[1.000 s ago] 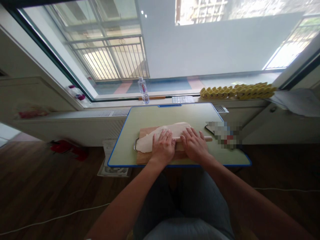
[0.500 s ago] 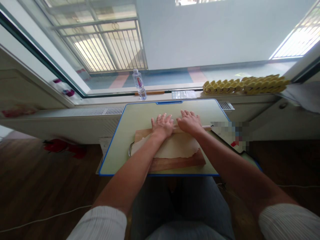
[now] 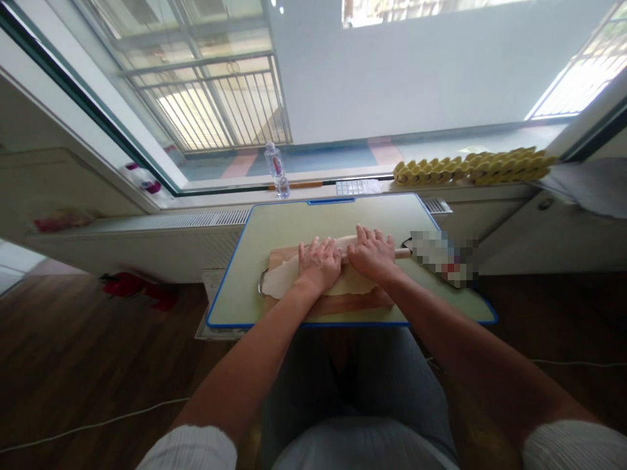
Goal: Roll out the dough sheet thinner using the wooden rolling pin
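A wide, thin sheet of dough (image 3: 353,284) lies over a wooden cutting board (image 3: 355,302) with a metal handle at its left end. Across the dough runs a rolling pin (image 3: 403,252), mostly covered by my hands; its right end sticks out. My left hand (image 3: 319,262) presses on the pin with its palm, fingers stretched forward and apart. Beside it my right hand (image 3: 372,253) rests on the pin the same way, fingers extended. Dough also shows beyond the pin, ahead of my hands.
Under the board is a pale green folding table (image 3: 274,222) with a blue edge. A blurred-out flat item (image 3: 435,258) lies at its right. On the windowsill are a clear bottle (image 3: 277,171), a white tray (image 3: 357,187) and yellow cartons (image 3: 470,168). A red object (image 3: 137,289) is on the floor.
The rolling pin and both hands have come back a little toward me over the dough, so dough now shows ahead of the pin. The view has shifted slightly.
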Available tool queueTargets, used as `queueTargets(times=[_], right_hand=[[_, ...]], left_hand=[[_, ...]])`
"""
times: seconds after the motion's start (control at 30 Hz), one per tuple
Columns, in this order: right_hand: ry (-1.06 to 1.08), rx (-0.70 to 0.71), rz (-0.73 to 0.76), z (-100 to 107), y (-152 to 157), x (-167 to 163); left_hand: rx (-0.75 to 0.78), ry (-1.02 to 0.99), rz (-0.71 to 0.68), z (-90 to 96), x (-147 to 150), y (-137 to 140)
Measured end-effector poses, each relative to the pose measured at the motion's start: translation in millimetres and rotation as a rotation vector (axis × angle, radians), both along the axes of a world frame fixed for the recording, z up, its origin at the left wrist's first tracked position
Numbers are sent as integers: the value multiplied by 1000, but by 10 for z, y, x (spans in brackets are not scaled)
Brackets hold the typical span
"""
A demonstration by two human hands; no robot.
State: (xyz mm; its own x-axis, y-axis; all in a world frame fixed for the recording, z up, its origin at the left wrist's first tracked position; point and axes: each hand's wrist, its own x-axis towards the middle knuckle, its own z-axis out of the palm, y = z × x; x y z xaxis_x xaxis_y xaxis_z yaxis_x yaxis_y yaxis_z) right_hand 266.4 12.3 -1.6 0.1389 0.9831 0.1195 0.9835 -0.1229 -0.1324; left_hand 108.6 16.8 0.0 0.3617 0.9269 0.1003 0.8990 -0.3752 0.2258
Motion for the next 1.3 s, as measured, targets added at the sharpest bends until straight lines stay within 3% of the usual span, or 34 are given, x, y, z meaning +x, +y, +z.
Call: queueTargets(times=[0.13, 0.3, 0.4, 0.5, 0.6, 0.83, 1.03, 1.17, 1.3], right_hand=[[-32, 68, 37, -33, -422, -35], [-38, 138, 126, -85, -1019, -16], [-20, 171, 152, -120, -1205, 12], [-3, 142, 141, -98, -1110, 37], [-25, 104, 63, -40, -782, 50], [-13, -120, -9, 29, -4, 104], [88, -135, -5, 113, 348, 148], [45, -171, 35, 111, 237, 151], [-66, -39, 98, 17, -388, 157]], left_hand=[[-15, 3, -34, 12, -87, -275], [52, -41, 83, 64, -107, -409], [38, -49, 125, 58, -76, -448], [-16, -10, 161, 40, -38, -420], [-58, 41, 158, 48, 12, -289], [-47, 55, 124, 55, 143, 251], [-94, 48, 121, 39, 184, 618], [-141, 78, 54, 35, 167, 493], [-101, 76, -74, 42, 98, -103]])
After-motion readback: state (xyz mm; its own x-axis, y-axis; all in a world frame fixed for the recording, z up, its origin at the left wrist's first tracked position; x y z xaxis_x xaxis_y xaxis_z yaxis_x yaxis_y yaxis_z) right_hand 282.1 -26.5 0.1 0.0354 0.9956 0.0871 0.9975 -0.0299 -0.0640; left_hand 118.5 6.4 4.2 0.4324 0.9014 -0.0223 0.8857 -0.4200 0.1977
